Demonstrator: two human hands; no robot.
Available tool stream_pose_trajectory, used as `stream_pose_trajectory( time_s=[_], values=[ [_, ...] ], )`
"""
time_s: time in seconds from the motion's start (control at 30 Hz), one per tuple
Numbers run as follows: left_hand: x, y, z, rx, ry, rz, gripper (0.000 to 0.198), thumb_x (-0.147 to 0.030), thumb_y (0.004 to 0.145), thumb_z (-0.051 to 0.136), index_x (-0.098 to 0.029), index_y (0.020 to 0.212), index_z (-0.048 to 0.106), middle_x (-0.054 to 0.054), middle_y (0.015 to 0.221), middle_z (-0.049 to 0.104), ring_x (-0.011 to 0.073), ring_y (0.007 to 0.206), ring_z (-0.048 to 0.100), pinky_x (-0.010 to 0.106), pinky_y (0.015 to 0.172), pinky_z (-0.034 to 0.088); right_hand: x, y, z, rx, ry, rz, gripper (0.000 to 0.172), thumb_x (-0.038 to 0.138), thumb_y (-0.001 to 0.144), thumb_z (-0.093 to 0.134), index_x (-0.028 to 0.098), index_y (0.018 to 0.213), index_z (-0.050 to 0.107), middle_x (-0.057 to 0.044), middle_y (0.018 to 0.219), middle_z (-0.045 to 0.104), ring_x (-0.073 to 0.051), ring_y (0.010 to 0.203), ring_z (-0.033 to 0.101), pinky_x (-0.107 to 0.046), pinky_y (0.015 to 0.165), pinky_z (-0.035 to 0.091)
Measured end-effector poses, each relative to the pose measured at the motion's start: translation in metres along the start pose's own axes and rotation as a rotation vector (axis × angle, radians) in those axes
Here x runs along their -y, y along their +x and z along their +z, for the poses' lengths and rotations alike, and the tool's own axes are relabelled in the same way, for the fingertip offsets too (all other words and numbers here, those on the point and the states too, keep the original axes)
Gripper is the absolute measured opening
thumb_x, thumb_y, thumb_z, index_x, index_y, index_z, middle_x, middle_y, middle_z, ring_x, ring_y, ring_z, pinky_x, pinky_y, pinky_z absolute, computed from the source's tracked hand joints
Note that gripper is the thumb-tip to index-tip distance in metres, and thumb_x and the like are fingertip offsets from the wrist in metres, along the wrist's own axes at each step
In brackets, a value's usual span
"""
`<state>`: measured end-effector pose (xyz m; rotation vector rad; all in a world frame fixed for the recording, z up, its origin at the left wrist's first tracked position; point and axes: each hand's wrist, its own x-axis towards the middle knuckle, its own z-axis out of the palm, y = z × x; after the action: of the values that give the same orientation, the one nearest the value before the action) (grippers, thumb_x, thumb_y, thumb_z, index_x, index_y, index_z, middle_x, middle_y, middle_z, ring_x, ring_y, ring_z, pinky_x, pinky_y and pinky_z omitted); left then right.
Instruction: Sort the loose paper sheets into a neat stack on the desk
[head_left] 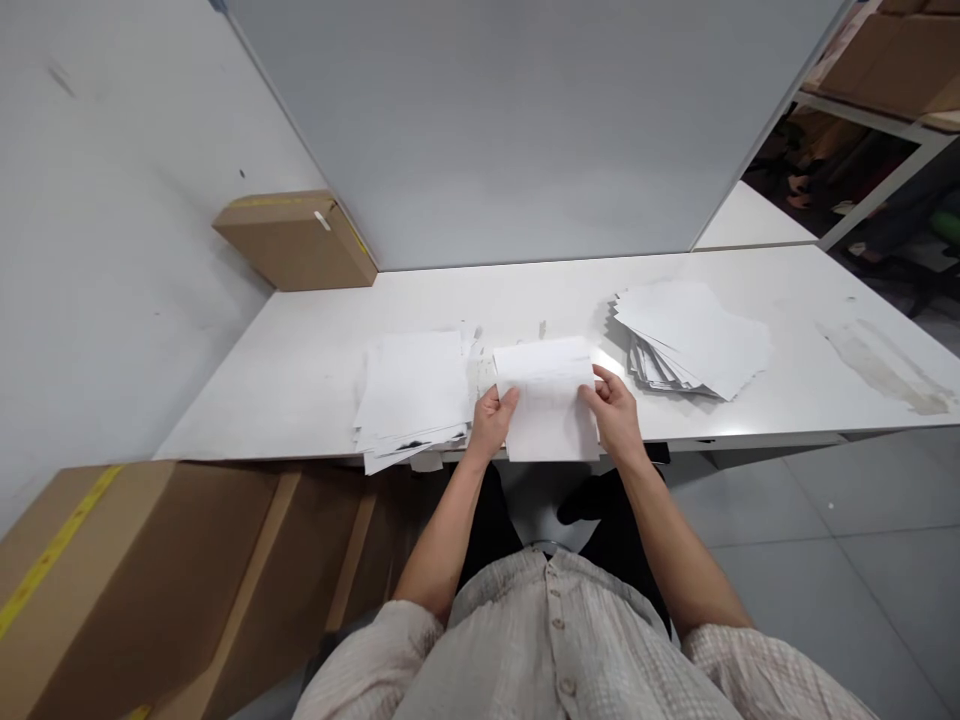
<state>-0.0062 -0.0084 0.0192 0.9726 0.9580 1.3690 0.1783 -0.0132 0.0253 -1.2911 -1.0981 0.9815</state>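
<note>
Between my hands is a white sheet of paper (551, 415), its upper part bent over toward me along the far edge. My left hand (491, 420) pinches its left side, thumb on top. On the opposite side my right hand (611, 405) grips the right edge between thumb and fingers. The sheet lies at the table's front edge; whether it is one sheet or more I cannot tell. Left of it rests a stack of white paper (416, 385), slightly askew and overhanging the front edge. Farther right is a fanned pile of paper (690, 335).
The white table (300, 370) meets a grey upright panel (525, 130) at its back. A cardboard box (300, 240) stands in the back left corner. Large cardboard boxes (150, 570) fill the floor at the lower left. Beyond the table's right end stands a shelf frame (877, 185).
</note>
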Motion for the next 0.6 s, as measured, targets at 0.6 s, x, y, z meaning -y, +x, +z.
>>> stream_pose_trajectory(
  time_s=[0.6],
  values=[
    [-0.021, -0.002, 0.006, 0.032, 0.067, 0.116, 0.03, -0.037, 0.072, 0.07, -0.018, 0.095, 0.07, 0.005, 0.098, 0.071, 0.0238, 0.101, 0.061, 0.035, 0.092, 0.046, 0.005, 0.009, -0.008, 0.183, 0.258, -0.113, 0.022, 0.038, 0.075, 0.066, 0.024, 0.09, 0.057, -0.002, 0.092, 0.066, -0.018, 0.091, 0.06, -0.036, 0.088, 0.045]
  ],
)
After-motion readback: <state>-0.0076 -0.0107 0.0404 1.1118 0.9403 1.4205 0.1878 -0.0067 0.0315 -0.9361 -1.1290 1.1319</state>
